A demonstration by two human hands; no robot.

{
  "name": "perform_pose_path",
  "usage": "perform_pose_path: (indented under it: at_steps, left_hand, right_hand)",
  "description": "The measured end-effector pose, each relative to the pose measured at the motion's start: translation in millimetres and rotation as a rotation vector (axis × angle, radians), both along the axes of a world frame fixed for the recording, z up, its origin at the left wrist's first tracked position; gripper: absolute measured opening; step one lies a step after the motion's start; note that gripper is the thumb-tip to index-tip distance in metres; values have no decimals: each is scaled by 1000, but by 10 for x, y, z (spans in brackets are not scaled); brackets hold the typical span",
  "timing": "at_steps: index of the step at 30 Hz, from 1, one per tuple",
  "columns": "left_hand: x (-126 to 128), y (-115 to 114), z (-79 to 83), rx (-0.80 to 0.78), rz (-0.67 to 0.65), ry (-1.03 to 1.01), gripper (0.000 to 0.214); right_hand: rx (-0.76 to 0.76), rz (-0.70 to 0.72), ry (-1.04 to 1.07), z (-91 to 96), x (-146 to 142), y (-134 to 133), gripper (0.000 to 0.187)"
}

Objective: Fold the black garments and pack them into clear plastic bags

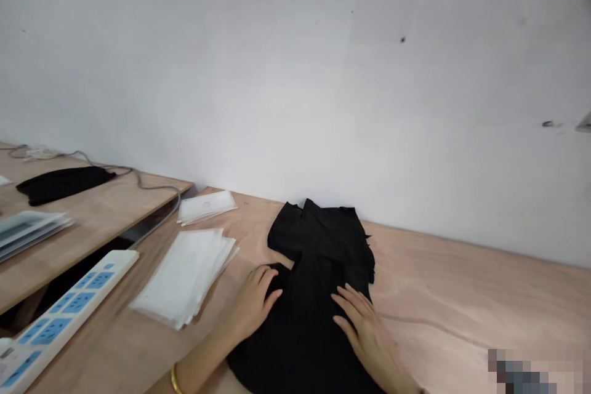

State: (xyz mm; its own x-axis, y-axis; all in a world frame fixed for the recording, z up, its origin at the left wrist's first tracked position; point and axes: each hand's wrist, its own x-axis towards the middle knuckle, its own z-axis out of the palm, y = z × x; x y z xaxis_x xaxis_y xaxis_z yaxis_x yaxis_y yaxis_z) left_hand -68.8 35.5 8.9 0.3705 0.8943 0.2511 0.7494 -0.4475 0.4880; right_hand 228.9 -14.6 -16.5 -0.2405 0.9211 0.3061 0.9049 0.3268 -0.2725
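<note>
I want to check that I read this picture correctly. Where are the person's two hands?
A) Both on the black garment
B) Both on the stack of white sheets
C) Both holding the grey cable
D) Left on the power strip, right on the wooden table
A. The left hand and the right hand both lie with spread fingers on the black garment.

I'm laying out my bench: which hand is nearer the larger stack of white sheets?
Left. The left hand rests on the black garment beside the stack, not touching it; the right hand lies farther off, at the garment's other edge.
</note>
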Motion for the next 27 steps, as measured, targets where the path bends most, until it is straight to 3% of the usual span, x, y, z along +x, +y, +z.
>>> perform_pose_path:
  at_steps: [3,6,8,11,14,18,20,24,27]
  left_hand:
    - [-92,149,-34,28,0,125,48]
    - [-125,182,139,53,71,201,39]
    - [-25,228,299,65,117,186,32]
    - [274,433,420,-3,68,59,22]
    - [549,732,347,-113,4,-102,21]
    - [638,991,168,-213,-7,-193,6]
    - [603,1029,103,-268,-7,-238,1]
    - [563,1046,3,-380,-30,-284,33]
    - [575,1062,-41,-411,-50,-270,27]
  right_hand:
    - [-46,34,-66,-82,-17,137,52]
    - [-55,32,-73,-130,11,185,52]
    - [-54,55,-64,-109,20,233,48]
    - [-32,63,-2,2,50,386,35]
    - [14,-32,83,156,171,599,33]
    - [-104,-134,133,274,457,837,25]
    - [-149,-144,164,273,586,909,26]
    - [-216,-131,205,236,702,961,24]
    - [-226,-158,190,224,690,932,27]
